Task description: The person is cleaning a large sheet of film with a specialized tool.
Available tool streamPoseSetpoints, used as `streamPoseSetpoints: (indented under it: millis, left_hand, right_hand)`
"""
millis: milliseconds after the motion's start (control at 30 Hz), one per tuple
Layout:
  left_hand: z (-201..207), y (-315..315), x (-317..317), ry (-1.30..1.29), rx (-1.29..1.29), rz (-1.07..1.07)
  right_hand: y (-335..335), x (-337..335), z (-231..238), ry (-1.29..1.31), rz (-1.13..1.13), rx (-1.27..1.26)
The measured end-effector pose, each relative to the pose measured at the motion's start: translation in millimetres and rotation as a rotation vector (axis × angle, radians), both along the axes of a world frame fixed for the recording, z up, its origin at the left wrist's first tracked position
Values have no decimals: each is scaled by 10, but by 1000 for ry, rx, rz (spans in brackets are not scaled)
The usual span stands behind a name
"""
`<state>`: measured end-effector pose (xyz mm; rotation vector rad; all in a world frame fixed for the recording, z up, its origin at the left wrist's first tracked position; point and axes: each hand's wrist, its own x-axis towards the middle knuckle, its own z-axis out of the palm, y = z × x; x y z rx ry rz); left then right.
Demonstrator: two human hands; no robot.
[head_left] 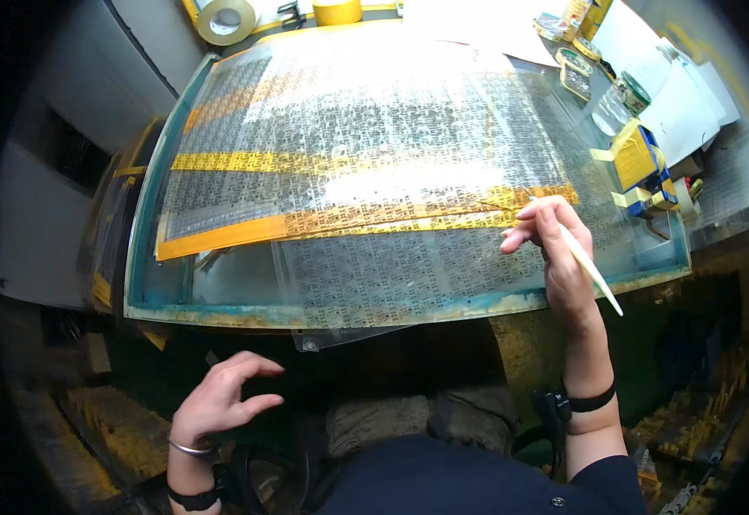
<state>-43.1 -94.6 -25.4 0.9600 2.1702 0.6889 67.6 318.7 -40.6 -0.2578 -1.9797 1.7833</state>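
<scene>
My right hand (554,240) pinches a slim white-handled tool (596,276) like a pen. Its small tip points away from me, over the right end of an orange-yellow strip on a patterned film sheet (391,129); I cannot tell whether it touches. Dense rows of tiny dark marks cover the film, which is crossed by yellow and orange bands (228,161). Beneath it, a second clear patterned sheet (409,275) reaches past the near edge of the glass-topped table (228,287). Off the table, above my lap, my left hand (230,390) is empty with thumb and fingers apart.
Tape rolls (227,21) stand at the far left edge, beside a yellow roll (337,11). At right are a clear jar (621,103), a blue-and-yellow tape dispenser (640,163) and white papers (679,107). Bright glare whitens part of the film.
</scene>
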Motion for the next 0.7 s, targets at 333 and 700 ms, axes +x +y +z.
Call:
streamPoseSetpoints:
  millis: [333, 700]
  left_hand:
    - [223, 524, -23, -775, 438, 383]
    - [358, 1015, -167, -695, 501, 540]
  right_hand:
    - [-8, 18, 16, 2, 11, -4]
    - [-3, 91, 41, 166, -74, -29]
